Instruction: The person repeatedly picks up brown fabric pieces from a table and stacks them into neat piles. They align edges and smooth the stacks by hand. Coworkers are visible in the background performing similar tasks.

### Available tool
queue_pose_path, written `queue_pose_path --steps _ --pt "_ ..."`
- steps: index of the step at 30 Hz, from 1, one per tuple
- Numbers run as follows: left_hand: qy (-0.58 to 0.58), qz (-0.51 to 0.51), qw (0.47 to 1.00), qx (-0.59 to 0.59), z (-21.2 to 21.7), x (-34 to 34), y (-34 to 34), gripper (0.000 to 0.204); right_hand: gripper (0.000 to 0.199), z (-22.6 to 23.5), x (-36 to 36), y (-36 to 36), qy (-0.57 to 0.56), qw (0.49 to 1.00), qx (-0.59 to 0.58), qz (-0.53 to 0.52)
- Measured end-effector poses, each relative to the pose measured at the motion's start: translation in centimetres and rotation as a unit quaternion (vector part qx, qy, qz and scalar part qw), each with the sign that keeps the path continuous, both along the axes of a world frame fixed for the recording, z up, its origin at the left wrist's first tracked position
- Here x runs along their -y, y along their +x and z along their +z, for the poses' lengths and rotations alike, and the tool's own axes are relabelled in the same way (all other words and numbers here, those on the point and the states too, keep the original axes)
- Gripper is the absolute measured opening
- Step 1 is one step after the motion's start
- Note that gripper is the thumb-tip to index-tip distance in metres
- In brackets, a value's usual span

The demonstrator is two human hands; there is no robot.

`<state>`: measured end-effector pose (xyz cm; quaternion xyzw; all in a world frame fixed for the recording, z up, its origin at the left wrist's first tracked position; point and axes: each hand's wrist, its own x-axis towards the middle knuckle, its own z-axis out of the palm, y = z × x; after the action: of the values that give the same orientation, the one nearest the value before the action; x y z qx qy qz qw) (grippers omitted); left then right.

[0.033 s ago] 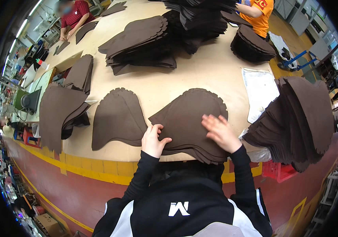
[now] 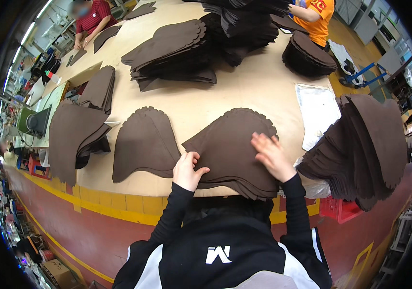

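Observation:
A small stack of dark brown flat cut pieces [image 2: 235, 144] with notched, rounded tops lies at the table's near edge in front of me. My left hand [image 2: 187, 169] is closed on the stack's left edge, its thumb on top and fingers bent; what lies under the fingers is hidden. Over the right part of the top piece is my right hand [image 2: 272, 156], open with fingers stretched out and holding nothing. Whether its palm touches the piece I cannot tell. Left of my left hand lies another set of brown pieces [image 2: 143, 144], its right edge close to that hand.
A tall fanned pile [image 2: 360, 144] stands at the right edge, beside a white sheet [image 2: 317, 113]. More piles [image 2: 73, 135] overhang the left edge. Large stacks [image 2: 172, 48] fill the far middle. Two people work across the table [image 2: 259, 91], in red [image 2: 93, 17] and orange [image 2: 315, 21].
My right hand has shifted slightly to the right over the top piece. My left hand and the stack stay nearly where they were.

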<state>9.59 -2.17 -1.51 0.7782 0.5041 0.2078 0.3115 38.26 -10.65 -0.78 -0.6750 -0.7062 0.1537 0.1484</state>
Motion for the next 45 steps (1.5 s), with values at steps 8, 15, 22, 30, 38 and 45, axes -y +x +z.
queue_pose_path --steps 8,15,22,30,38,45 --pt "0.003 0.115 0.969 0.218 1.9 -2.7 -5.9 0.026 0.06 2.5 -0.7 -3.0 0.138 0.979 -0.009 0.148" --pt "0.294 0.243 0.921 -0.081 4.0 -6.1 -16.6 0.037 0.051 -0.4 -2.4 -2.9 0.029 0.968 0.011 0.249" --pt "0.088 0.039 0.995 0.031 -1.9 -2.5 -2.8 0.057 0.05 -1.4 -8.3 2.5 0.071 0.997 -0.001 -0.011" --pt "-0.009 0.023 0.985 0.168 0.5 1.2 0.9 0.05 0.056 3.4 -0.2 1.2 0.102 0.988 -0.074 0.086" --pt "0.05 0.144 0.97 0.191 7.6 -4.3 -13.5 0.044 0.054 1.0 -0.8 -2.9 -0.008 0.963 -0.026 0.269" --pt "0.257 0.16 0.953 0.014 6.2 -4.7 -15.7 0.041 0.055 -1.8 -7.7 1.8 0.034 0.997 0.012 0.073"
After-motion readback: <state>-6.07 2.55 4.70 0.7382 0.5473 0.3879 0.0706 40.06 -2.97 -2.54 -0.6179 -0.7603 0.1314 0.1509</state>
